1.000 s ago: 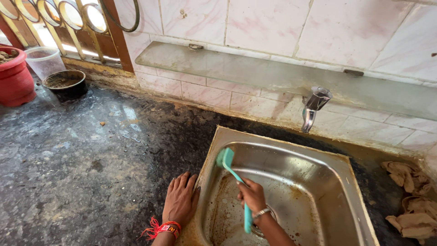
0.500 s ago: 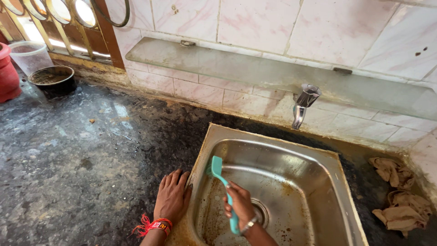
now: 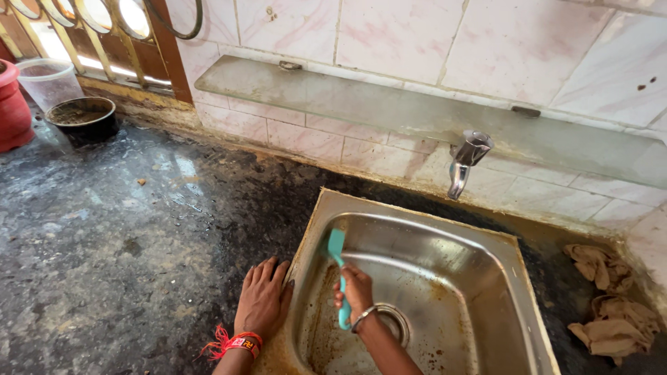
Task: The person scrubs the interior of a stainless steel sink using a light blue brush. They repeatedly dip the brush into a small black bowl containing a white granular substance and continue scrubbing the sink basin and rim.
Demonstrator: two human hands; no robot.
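Note:
My right hand (image 3: 354,290) grips the handle of a teal scrubbing brush (image 3: 338,248) inside a stained steel sink (image 3: 445,236). The brush head presses against the sink's left inner wall, near the back corner. My left hand (image 3: 262,300) lies flat on the dark stone counter (image 3: 118,257), its fingers spread, right beside the sink's left rim. A red thread band circles the left wrist and a metal bangle the right. Brown grime streaks the sink floor around the drain (image 3: 394,321).
A chrome tap (image 3: 467,158) juts from the tiled wall above the sink, under a glass shelf (image 3: 389,111). Crumpled brown rags (image 3: 611,298) lie at the right. A black bowl (image 3: 80,119), a clear tub (image 3: 48,80) and a red pot (image 3: 12,111) stand at the far left.
The brush head has moved a little up and right along the sink's left wall, and my right hand has shifted with it. My left hand has stayed on the counter.

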